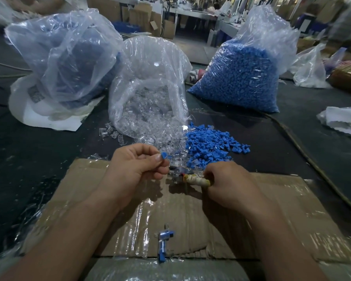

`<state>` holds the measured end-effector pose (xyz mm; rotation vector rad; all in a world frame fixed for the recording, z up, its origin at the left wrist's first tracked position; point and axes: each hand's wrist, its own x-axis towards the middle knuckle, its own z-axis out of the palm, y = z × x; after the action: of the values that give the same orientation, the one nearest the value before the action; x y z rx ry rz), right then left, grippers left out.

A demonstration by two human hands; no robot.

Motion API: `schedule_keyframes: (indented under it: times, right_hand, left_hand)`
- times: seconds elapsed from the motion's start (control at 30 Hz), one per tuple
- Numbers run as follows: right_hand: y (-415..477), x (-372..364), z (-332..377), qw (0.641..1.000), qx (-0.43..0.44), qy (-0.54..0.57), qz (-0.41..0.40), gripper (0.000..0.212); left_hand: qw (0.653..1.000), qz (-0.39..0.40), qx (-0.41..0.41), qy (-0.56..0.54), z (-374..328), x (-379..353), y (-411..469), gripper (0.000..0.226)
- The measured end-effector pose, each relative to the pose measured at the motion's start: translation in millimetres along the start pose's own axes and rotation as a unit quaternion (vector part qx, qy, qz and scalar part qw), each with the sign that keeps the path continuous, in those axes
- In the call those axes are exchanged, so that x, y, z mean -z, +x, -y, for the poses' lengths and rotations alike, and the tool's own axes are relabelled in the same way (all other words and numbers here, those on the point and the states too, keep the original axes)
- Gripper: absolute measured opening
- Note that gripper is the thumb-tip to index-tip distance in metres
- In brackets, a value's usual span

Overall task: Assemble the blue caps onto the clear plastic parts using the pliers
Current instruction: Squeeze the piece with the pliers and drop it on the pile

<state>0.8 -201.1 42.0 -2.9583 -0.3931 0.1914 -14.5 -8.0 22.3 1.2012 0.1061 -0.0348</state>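
— What is the left hand doing?
— It is raised over the far edge of the cardboard, with the palm turned inward and the fingers curled. Thumb and forefinger pinch one blue cap at their tips.
— And the right hand?
— It sits lower, knuckles up, in a fist wrapped round the taped handle of the pliers. The tool points left toward the other hand, and its head sits just below the cap. Something clear lies at the head, but it is too blurred to tell whether the jaws hold it.
— Where is the stock?
— Just beyond the hands. A loose heap of caps lies on the dark table. It touches the clear parts that spill from the open middle bag. The right bag, full of blue caps, stands behind, and the left bag is farther back.
— Is anything assembled?
— Two capped pieces lie on the cardboard between the forearms, by its near edge.
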Motion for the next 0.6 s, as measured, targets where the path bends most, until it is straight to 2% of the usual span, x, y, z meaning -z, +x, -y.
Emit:
schedule_keyframes:
  times: [0.13,0.27,0.37,0.6]
  right_hand:
    - [0.7,-3.0,-3.4,1.000,0.003,0.023,-0.013,0.015]
    - [-1.2,1.5,-4.1,0.992,0.021,0.082,-0.091,0.024]
    - [-3.0,2.7,-1.7,0.980,0.020,0.147,-0.129,0.022]
    - [-2.4,-1.7,0.9,0.980,0.049,0.153,-0.118,0.027]
  left_hand:
    - [1.000,-0.006,-0.023,-0.001,1.3,0.5,0.8,0.014]
    - [0.998,-0.013,-0.058,0.003,2.3,-0.3,2.1,0.010]
    - [0.996,-0.020,-0.082,0.006,2.5,-1.6,1.9,0.006]
    - [0.989,-0.015,-0.136,0.061,0.4,-6.5,-4.5,0.011]
